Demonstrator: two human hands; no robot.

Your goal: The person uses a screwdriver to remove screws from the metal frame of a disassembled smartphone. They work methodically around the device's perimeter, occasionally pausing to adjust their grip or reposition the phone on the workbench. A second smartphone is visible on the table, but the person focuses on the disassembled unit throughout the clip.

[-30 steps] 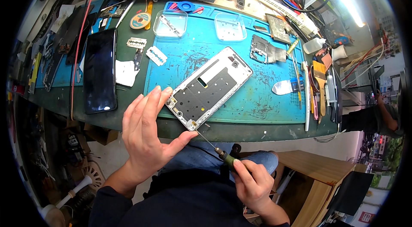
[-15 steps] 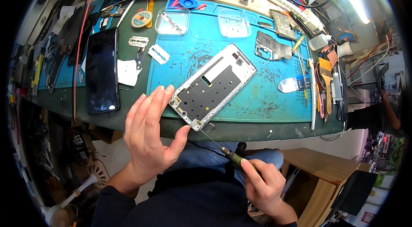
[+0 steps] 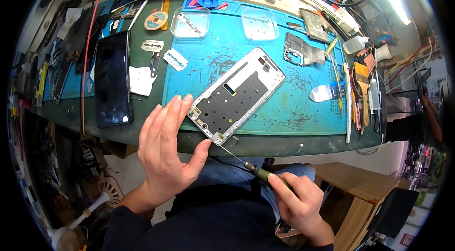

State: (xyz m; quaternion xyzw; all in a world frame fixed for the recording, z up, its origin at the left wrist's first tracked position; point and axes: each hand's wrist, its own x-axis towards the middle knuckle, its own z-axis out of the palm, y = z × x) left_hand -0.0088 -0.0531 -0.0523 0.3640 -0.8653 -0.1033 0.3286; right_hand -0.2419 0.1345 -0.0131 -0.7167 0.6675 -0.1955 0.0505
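A bare phone frame (image 3: 246, 100), silver-edged with a dark grey inner plate, lies at a slant on the blue work mat (image 3: 303, 116). My left hand (image 3: 166, 151) is beside its lower left end, fingers stretched and apart; the thumb tip is at the frame's bottom edge. My right hand (image 3: 299, 199) is closed around a green-handled screwdriver (image 3: 261, 173) with a brass-coloured collar. Its long thin shaft reaches to the frame's lower corner; the very tip is too small to make out.
A dark phone (image 3: 113, 80) lies at left near razor blades (image 3: 175, 60). Two clear plastic boxes (image 3: 259, 24) stand behind the frame. A circuit-board piece (image 3: 295, 49), a brush (image 3: 362, 78) and other tools are at right. A red cable (image 3: 90, 37) crosses the left side.
My right hand has shifted slightly right and down. The screwdriver still reaches the same corner of the frame. My left hand stays almost in place.
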